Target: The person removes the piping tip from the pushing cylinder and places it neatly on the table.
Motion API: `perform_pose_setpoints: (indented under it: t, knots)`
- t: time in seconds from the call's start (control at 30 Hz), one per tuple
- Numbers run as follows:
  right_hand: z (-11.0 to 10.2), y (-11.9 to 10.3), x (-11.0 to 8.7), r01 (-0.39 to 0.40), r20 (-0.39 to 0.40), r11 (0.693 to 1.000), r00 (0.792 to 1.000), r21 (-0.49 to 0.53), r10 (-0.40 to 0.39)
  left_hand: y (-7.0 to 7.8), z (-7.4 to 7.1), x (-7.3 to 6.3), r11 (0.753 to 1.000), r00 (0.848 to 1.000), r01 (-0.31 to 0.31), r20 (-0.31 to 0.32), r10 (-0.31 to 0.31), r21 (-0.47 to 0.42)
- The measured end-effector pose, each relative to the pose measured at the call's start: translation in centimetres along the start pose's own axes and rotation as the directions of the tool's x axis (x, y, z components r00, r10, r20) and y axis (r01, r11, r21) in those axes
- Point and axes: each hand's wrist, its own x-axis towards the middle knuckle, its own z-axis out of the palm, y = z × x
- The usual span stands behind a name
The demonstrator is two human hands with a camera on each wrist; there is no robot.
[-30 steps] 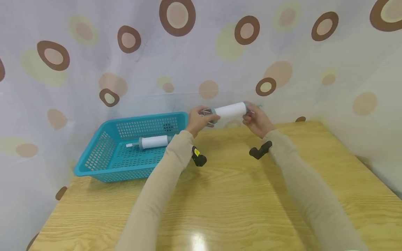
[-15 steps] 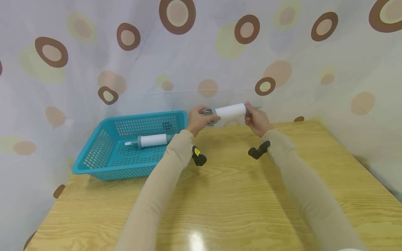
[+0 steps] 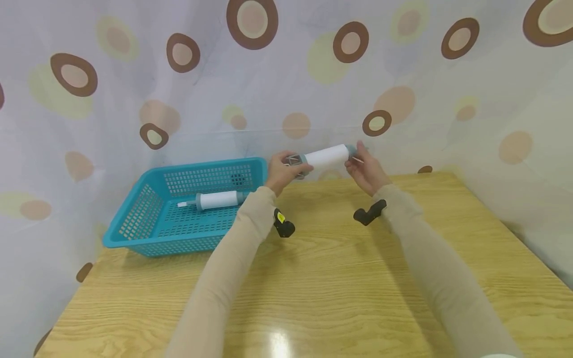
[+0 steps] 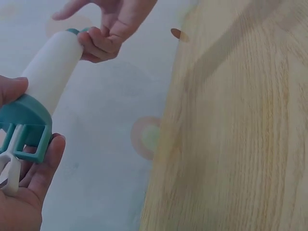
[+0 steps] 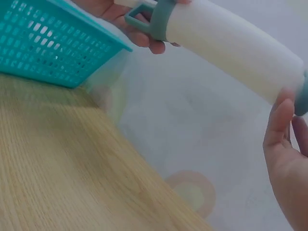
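Observation:
A syringe-like press (image 3: 327, 156) with a white barrel and teal end caps is held slightly slanted in front of the patterned wall. My left hand (image 3: 283, 171) grips its teal frame end, fingers and thumb round the cap. A white plunger handle (image 4: 12, 173) shows at that end in the left wrist view. At the other end, my right hand (image 3: 366, 170) touches the teal cap (image 5: 301, 98) with loosened fingers, the index finger stretched out and the thumb by the barrel's end. A similar white press (image 3: 218, 200) lies in the blue basket (image 3: 181, 248).
The basket stands on the left of the wooden table (image 3: 313, 278), close to the wall. A circle-patterned sheet (image 3: 295, 89) hangs behind the table. Black wrist cameras (image 3: 370, 214) are strapped below both hands.
My right hand has loosened its pinch at the nozzle end and its fingers have spread. The press tilts slightly more upward to the right. My left hand has kept its grip.

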Motion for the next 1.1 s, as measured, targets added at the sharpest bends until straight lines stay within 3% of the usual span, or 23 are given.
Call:
perform_pose_setpoints:
  t: [0.23, 0.3, 0.47, 0.6, 0.7, 0.97, 1.1]
  knots:
    - [0.5, -0.1, 0.1, -0.026, -0.126, 0.982, 0.992, -0.186, 0.003, 0.1, 0.0, -0.3, 0.998, 1.0, 0.0, 0.003, 0.0, 0.06]
    - [0.4, -0.2, 0.2, -0.02, -0.11, 0.981, 0.994, -0.191, -0.001, 0.2, -0.1, -0.3, 0.998, 1.0, 0.0, 0.006, 0.0, 0.063]
    - [-0.2, -0.5, 0.1, -0.043, 0.026, 0.989, 0.999, -0.141, 0.047, 0.2, -0.4, -0.3, 0.998, 1.0, 0.004, 0.012, -0.005, 0.061]
    - [-0.3, -0.6, 0.0, -0.088, 0.047, 0.99, 0.994, -0.109, 0.094, -0.1, -0.4, -0.3, 0.999, 1.0, 0.005, 0.017, -0.006, 0.051]
    - [-0.1, -0.6, -0.1, -0.099, 0.004, 0.989, 0.995, -0.11, 0.1, -0.4, -0.3, -0.3, 0.998, 1.0, 0.015, 0.014, -0.016, 0.059]
    - [-0.2, -1.1, -0.1, -0.129, -0.12, 0.963, 0.987, -0.235, 0.103, -0.2, 0.4, -0.1, 0.998, 0.998, 0.019, 0.053, -0.023, 0.067]
    - [-0.2, -1.0, 0.0, -0.135, -0.124, 0.953, 0.987, -0.271, 0.104, 0.0, 0.2, -0.1, 0.997, 0.999, 0.01, 0.048, -0.014, 0.072]
